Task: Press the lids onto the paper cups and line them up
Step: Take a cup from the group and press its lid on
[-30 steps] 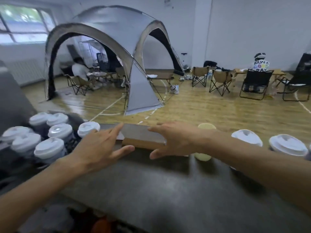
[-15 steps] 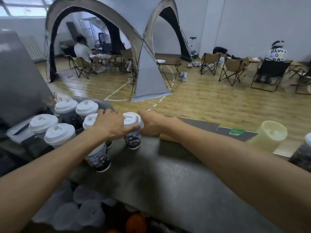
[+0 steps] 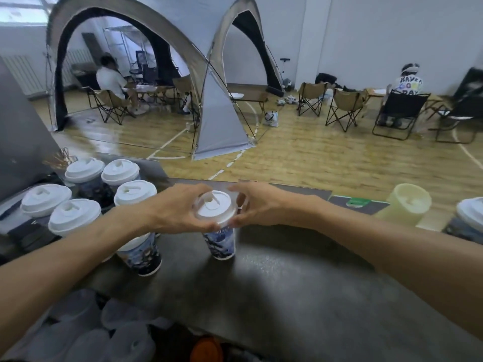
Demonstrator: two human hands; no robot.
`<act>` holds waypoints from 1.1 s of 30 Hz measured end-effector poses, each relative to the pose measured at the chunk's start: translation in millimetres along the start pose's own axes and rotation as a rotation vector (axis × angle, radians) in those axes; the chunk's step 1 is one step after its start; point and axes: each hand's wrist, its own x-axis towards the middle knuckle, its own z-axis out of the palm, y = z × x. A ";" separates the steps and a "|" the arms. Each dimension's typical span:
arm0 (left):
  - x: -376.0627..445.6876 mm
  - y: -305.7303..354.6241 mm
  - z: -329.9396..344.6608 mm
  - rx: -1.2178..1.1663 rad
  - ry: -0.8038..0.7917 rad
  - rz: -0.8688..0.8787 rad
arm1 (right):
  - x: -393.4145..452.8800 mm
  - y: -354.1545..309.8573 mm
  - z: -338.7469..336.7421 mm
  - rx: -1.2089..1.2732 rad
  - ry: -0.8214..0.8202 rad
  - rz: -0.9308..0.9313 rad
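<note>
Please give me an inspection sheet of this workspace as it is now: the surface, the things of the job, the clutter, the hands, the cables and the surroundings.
Surface: dark counter, bare in the middle.
Job's things: printed paper cup upright on the counter, white lid on its top; whether it is fully seated cannot be told. Group of lidded cups at left; one more lidded cup at the right edge.
Clutter: pale yellow cup at right; spare lids below the counter's near edge.
Hands: left hand and right hand both grip the lid's rim.
Cables: nothing seen.
Surroundings: grey tent, folding chairs, wooden floor, seated people.
</note>
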 end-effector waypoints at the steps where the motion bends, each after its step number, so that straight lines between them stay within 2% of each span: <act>1: 1.3 13.6 2.1 -0.038 -0.018 0.072 | -16.5 5.9 -3.6 0.011 -0.012 0.011; 5: 23.9 77.1 21.9 -0.056 -0.083 0.252 | -82.4 39.6 -15.7 0.060 0.022 0.069; 10: 57.2 157.9 60.8 -0.117 -0.100 0.397 | -176.0 85.8 -26.4 0.107 0.147 0.206; 18: 78.6 251.9 105.5 -0.221 -0.164 0.545 | -280.1 129.8 -24.3 0.243 0.322 0.278; 26: 80.6 276.3 127.7 -0.187 -0.195 0.532 | -311.2 144.7 -13.3 0.278 0.342 0.341; 33: 79.7 275.4 140.7 -0.340 -0.207 0.461 | -313.3 152.8 -14.7 0.364 0.297 0.373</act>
